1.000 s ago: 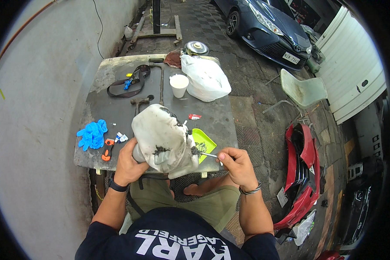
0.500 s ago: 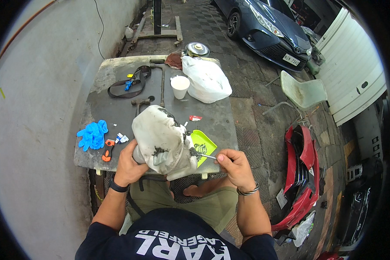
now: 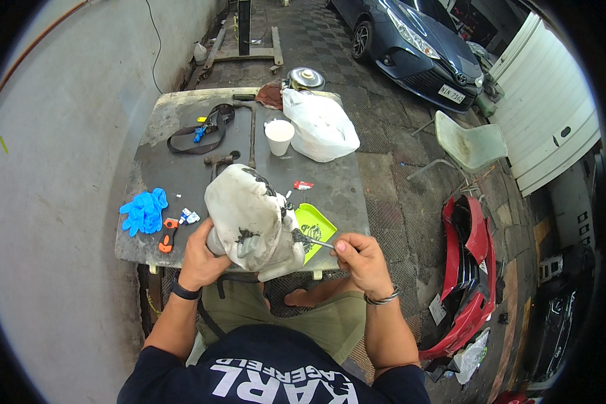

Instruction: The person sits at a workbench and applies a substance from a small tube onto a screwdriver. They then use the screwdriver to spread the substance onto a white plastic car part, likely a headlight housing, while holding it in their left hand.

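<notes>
At near edge of grey, stained metal worktable [image 3: 182, 176], a dirty white plastic tank-like housing w/ black grease smears [image 3: 252, 217] sits tilted, partly over the edge above the person's lap. Left hand [image 3: 198, 259] clamped on its lower left side, fingers wrapped under it. Right hand [image 3: 365, 261] closed in a pinch on a thin metal pick-type tool [image 3: 313, 240], tip touching the housing's right side. Hands apart, housing between them.

Packages/labels: bright lime-green flat plastic tray [image 3: 315, 227] just right of housing, partly behind tool. Small red-and-white packet [image 3: 303, 184] beyond it. White paper cup [image 3: 279, 137] mid-table, upright; knotted white plastic bag [image 3: 320, 126] touching or just beside cup on the right, can't tell which. Crumpled blue nitrile gloves [image 3: 144, 211] at left edge; small orange-handled cutter [image 3: 167, 236] and tiny white-blue bits near them. Black strap loop w/ blue piece [image 3: 202, 131] at far left. Dark hammer-like tool [image 3: 221, 160] mid-table. Round metal part [image 3: 306, 78] at far edge.

Room: workshop, tiled/checkered floor, pale wall at left, dark blue car [image 3: 411, 44] at top right, pale green plastic chair [image 3: 468, 141], white roller door [image 3: 552, 114] at right, red car bumper [image 3: 468, 283] on floor at right.
</notes>
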The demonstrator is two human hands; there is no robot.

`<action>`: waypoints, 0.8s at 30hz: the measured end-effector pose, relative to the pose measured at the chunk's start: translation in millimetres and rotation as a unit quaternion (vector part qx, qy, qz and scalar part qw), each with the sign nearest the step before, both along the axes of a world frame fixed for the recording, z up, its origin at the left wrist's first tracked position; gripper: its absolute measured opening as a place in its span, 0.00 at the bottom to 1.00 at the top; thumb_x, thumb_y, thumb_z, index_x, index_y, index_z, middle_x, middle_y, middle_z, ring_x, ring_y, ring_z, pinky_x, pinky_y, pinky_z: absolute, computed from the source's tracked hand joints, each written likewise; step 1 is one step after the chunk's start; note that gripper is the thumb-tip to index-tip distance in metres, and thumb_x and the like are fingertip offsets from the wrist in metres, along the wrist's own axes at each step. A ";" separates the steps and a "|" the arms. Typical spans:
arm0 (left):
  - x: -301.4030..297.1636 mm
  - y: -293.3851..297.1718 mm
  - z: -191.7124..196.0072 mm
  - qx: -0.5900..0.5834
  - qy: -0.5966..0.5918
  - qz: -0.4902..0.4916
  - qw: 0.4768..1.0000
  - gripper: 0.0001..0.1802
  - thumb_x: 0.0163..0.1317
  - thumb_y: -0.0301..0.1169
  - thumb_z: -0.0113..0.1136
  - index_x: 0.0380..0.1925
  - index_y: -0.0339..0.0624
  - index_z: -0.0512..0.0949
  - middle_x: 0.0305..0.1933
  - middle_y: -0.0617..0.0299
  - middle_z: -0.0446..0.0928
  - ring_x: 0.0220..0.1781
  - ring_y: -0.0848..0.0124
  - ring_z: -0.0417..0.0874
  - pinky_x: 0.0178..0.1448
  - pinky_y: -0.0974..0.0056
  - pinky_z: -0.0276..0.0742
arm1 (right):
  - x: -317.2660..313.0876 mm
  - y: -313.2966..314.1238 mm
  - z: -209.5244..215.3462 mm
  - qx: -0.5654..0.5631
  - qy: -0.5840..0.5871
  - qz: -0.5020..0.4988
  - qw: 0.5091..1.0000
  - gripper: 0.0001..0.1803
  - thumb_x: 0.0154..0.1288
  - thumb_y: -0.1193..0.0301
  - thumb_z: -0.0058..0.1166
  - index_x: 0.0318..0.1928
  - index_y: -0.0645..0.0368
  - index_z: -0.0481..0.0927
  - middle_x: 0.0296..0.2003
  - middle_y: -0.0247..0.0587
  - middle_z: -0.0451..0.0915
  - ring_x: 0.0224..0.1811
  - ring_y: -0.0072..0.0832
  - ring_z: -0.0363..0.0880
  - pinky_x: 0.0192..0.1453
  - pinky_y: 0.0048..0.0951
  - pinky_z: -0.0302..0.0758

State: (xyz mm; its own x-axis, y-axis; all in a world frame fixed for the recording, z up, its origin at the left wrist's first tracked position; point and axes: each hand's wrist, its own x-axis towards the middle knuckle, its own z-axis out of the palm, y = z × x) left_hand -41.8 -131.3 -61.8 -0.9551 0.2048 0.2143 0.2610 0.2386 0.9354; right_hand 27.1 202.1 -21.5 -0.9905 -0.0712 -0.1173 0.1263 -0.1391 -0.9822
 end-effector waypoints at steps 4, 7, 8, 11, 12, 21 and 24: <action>-0.8 1.4 0.9 0.003 -0.002 -0.001 1.000 0.34 0.50 0.25 0.77 0.59 0.33 0.78 0.51 0.50 0.88 0.54 0.66 0.88 0.61 0.61 0.80 | 0.5 -2.2 -8.2 -0.026 0.002 -0.004 1.000 0.16 0.80 0.62 0.61 0.41 0.64 0.87 0.22 0.19 0.71 0.22 0.09 0.60 0.25 0.19 0.56; -2.1 0.2 -2.1 0.000 -0.001 -0.001 1.000 0.35 0.49 0.25 0.79 0.60 0.33 0.78 0.52 0.51 0.88 0.55 0.67 0.88 0.62 0.61 0.80 | 0.8 -6.0 -7.8 -0.029 -0.004 -0.009 1.000 0.17 0.79 0.61 0.62 0.40 0.65 0.85 0.24 0.24 0.74 0.24 0.12 0.65 0.28 0.18 0.60; -1.7 -0.6 -2.4 0.005 -0.009 -0.001 1.000 0.36 0.49 0.26 0.79 0.61 0.33 0.78 0.53 0.51 0.88 0.55 0.68 0.87 0.63 0.61 0.80 | 0.8 -7.7 -6.3 -0.027 -0.005 -0.010 1.000 0.18 0.78 0.61 0.63 0.40 0.65 0.84 0.24 0.27 0.75 0.25 0.13 0.67 0.29 0.18 0.62; -0.6 -1.6 -5.8 0.023 -0.030 -0.004 0.999 0.37 0.49 0.26 0.80 0.62 0.33 0.78 0.54 0.53 0.87 0.56 0.68 0.87 0.64 0.61 0.79 | 3.4 -11.6 -4.3 -0.011 0.013 -0.016 1.000 0.18 0.79 0.60 0.61 0.39 0.65 0.84 0.24 0.27 0.75 0.25 0.13 0.67 0.28 0.18 0.63; -1.1 -1.6 -7.5 0.031 -0.035 -0.006 0.999 0.38 0.49 0.26 0.80 0.63 0.33 0.77 0.54 0.53 0.87 0.56 0.68 0.87 0.64 0.61 0.79 | 4.1 -12.2 -4.4 -0.006 0.018 -0.019 1.000 0.19 0.79 0.60 0.61 0.39 0.65 0.84 0.24 0.27 0.74 0.24 0.13 0.66 0.28 0.18 0.62; -1.5 -0.1 -10.5 0.039 -0.031 -0.012 0.999 0.40 0.48 0.27 0.82 0.63 0.32 0.77 0.56 0.55 0.87 0.58 0.69 0.86 0.66 0.60 0.79 | 12.4 -19.1 5.3 0.073 0.096 -0.043 0.992 0.15 0.80 0.65 0.60 0.41 0.67 0.86 0.31 0.31 0.83 0.35 0.18 0.76 0.41 0.24 0.73; -1.6 2.1 -16.0 0.063 -0.037 -0.017 0.997 0.40 0.48 0.28 0.83 0.64 0.33 0.77 0.57 0.56 0.86 0.58 0.70 0.85 0.66 0.60 0.78 | 16.6 -22.7 5.8 0.111 0.117 -0.053 0.985 0.15 0.80 0.66 0.59 0.42 0.67 0.86 0.33 0.34 0.84 0.38 0.19 0.78 0.44 0.26 0.75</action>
